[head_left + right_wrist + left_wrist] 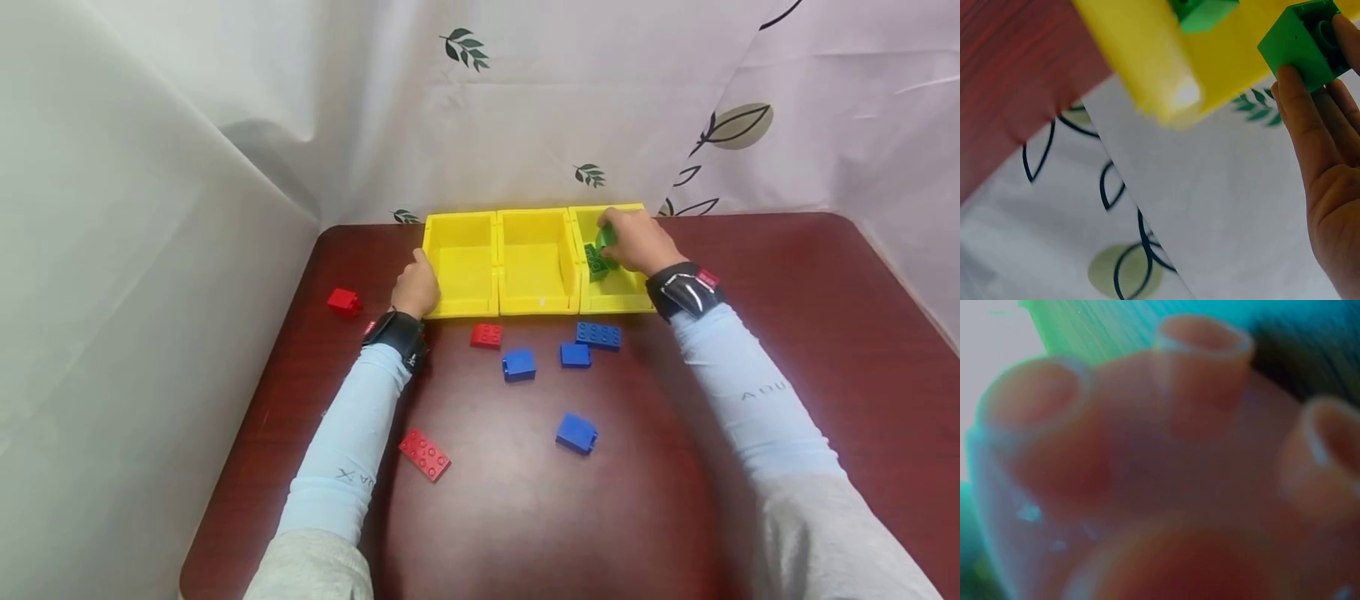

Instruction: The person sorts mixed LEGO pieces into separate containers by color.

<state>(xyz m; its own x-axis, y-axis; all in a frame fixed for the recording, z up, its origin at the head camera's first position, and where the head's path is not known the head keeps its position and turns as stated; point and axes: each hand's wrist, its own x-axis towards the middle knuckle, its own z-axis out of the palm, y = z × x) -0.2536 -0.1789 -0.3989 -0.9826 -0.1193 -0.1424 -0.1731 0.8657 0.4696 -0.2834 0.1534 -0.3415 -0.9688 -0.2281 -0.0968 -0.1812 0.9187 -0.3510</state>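
Over the right compartment of the yellow tray (535, 309), my right hand (637, 240) pinches a green brick (1298, 49) between thumb and fingers. Green bricks (596, 262) lie in that compartment below it. My left hand (416, 287) is against the tray's left wall, thumb near the rim; its other fingers are hidden. A blurred reddish studded surface (1179, 469) fills most of the left wrist view, and no fingers show there. The left and middle compartments hold no bricks.
Blue bricks (519, 365) (577, 433) and a blue eight-stud brick (598, 335) lie in front of the tray. Red bricks (487, 336) (424, 454) (344, 302) are spread over the dark red table (495, 533). A white patterned cloth (525, 108) hangs behind.
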